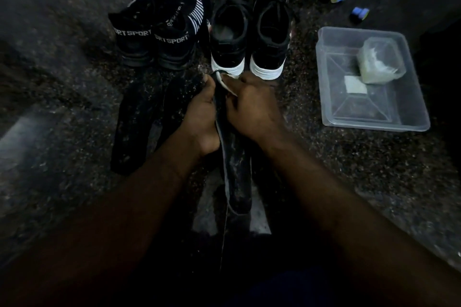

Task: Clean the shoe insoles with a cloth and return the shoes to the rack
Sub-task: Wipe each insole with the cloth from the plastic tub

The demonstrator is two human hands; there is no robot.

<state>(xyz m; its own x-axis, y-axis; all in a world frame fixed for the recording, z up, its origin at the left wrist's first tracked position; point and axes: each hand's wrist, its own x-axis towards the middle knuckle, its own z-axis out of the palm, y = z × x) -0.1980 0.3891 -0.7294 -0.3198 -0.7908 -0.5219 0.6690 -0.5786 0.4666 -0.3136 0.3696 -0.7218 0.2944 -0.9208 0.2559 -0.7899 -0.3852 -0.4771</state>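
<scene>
Head, left grip (202,112), right grip (249,104), clutching insole (235,172)

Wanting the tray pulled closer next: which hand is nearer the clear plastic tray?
Right. The right hand sits left of the tray, floor between them; the left hand lies further left, beyond the right, gripping the insole.

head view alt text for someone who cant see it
A left hand and right hand grip a dark insole over a speckled floor. Behind stand two pairs of black shoes, heels toward the camera; a clear tub sits at right.
</scene>
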